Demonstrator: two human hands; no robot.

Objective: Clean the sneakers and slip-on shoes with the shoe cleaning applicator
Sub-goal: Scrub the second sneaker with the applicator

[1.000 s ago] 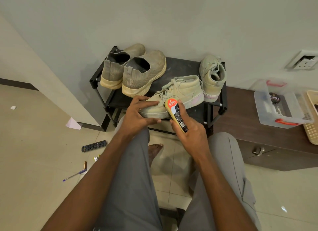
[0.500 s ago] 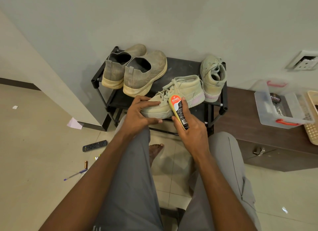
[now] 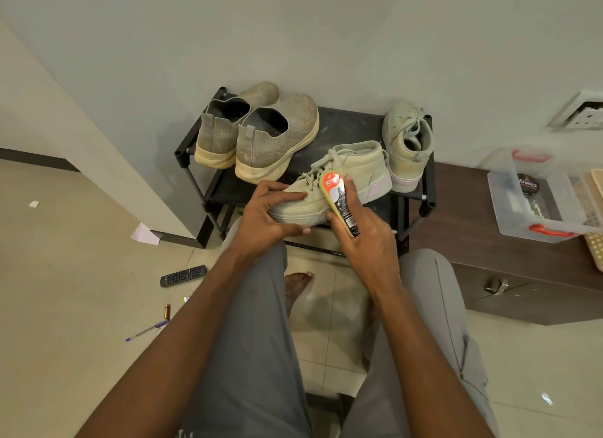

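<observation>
Two bare hands work at the centre of the frame. The left hand (image 3: 267,212) grips the toe end of a pale green sneaker (image 3: 339,183), fingers curled over its top and thumb under the sole, steadying it on the front edge of a black shoe rack (image 3: 346,127). The right hand (image 3: 368,232) holds the shoe cleaning applicator (image 3: 339,202) pinched between fingers and thumb, its pad side laid against the sneaker's side. The stroke probably wants even pressure along the upper while the left hand keeps the shoe from sliding. Behind, toward the upper left, two grey slip-on shoes (image 3: 261,134) wait; the second sneaker (image 3: 408,140) stands upper right. Beyond lie a plain wall and tiled floor (image 3: 65,290), with a remote control (image 3: 182,276) lower left and a clear plastic box (image 3: 541,202) at the right edge.
</observation>
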